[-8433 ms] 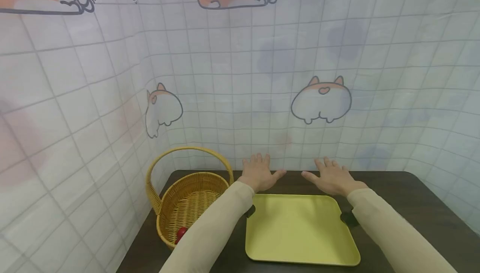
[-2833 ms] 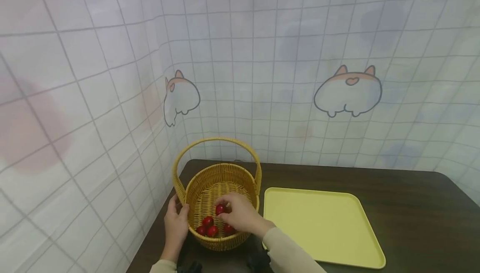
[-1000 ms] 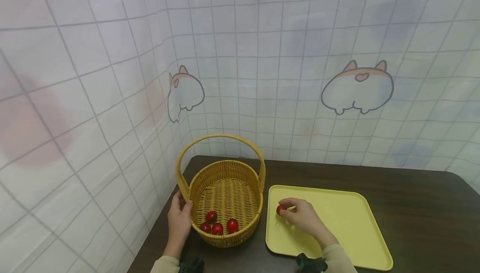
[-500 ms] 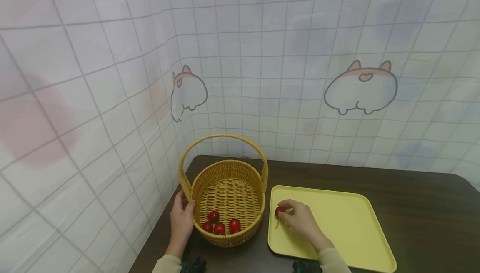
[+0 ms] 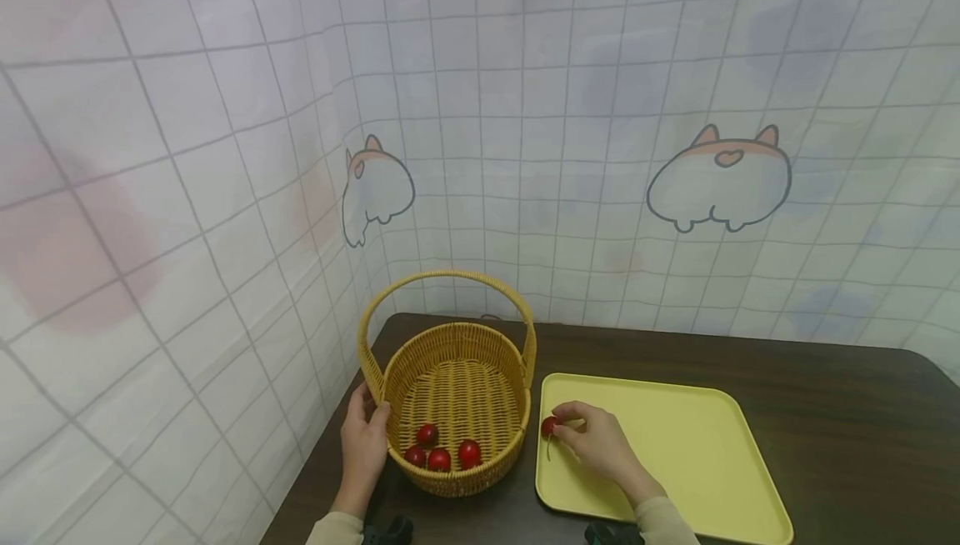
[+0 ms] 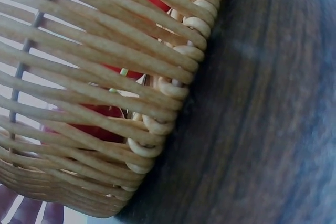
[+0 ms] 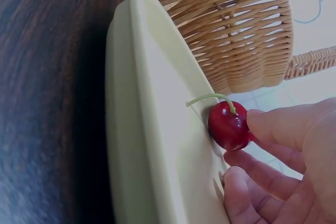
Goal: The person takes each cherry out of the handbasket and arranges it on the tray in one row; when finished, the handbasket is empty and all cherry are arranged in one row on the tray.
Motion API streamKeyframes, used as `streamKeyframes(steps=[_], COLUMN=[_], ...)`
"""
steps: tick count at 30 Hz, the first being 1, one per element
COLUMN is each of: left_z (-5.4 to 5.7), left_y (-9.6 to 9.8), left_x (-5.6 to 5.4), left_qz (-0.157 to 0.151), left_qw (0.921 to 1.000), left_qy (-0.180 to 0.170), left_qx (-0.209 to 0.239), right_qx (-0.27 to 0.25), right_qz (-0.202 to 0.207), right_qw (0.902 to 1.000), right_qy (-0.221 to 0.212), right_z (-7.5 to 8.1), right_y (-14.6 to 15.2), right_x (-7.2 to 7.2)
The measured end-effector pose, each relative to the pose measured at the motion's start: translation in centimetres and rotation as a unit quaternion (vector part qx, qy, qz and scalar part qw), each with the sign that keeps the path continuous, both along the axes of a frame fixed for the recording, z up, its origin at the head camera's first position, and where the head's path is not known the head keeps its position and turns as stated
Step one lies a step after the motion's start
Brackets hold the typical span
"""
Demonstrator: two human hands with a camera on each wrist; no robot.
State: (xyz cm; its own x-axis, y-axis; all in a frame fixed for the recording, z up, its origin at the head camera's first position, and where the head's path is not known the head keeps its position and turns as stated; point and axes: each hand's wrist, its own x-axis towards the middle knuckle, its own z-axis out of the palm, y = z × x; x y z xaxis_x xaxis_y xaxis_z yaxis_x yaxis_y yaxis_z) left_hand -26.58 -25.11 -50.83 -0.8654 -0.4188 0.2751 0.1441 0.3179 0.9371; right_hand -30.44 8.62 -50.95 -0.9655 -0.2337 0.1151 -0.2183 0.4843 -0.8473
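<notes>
My left hand [image 5: 362, 449] grips the left side of a wicker basket [image 5: 459, 387], thumb at the rim near the base of the tall handle. In the basket's front part lie several red cherries [image 5: 439, 459]; through the weave, red patches of cherries [image 6: 102, 124] show in the left wrist view. My right hand [image 5: 606, 447] pinches one cherry [image 7: 229, 125] between thumb and fingertips, its green stem hanging free. This cherry is at the left edge of a yellow tray [image 5: 675, 449], low against the tray surface in the right wrist view.
Basket and tray stand side by side on a dark wooden table [image 5: 847, 428], a narrow gap between them. Behind and to the left hangs a white gridded cloth [image 5: 525, 153] with dog drawings.
Over the last second my right hand has moved slightly left across the tray with the cherry, toward the tray's left edge. Earlier it picked in the basket. My left hand stays on the basket.
</notes>
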Motion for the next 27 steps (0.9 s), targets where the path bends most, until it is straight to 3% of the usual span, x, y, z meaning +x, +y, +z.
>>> streamKeyframes(steps=[8, 14, 20, 27], left_z=[-0.2, -0.3, -0.2, 0.0], left_y=[0.1, 0.3, 0.3, 0.3], left_x=[-0.2, -0.3, -0.4, -0.3], left_qz=[0.005, 0.006, 0.004, 0.03], left_qw=[1.0, 0.9999, 1.0, 0.9995], left_qy=[0.001, 0.007, 0.004, 0.007], left_qx=[-0.003, -0.005, -0.001, 0.0], right_qx=[-0.016, -0.043, -0.07, -0.17], right_qz=[0.005, -0.03, -0.05, -0.01], right_qw=[0.9999, 0.9983, 0.9945, 0.9782], right_qy=[-0.002, 0.027, 0.06, 0.119], right_z=[0.0, 0.5, 2.2, 4.7], right_y=[0.5, 0.9, 0.9, -0.8], right_x=[-0.3, -0.4, 0.1, 1.6])
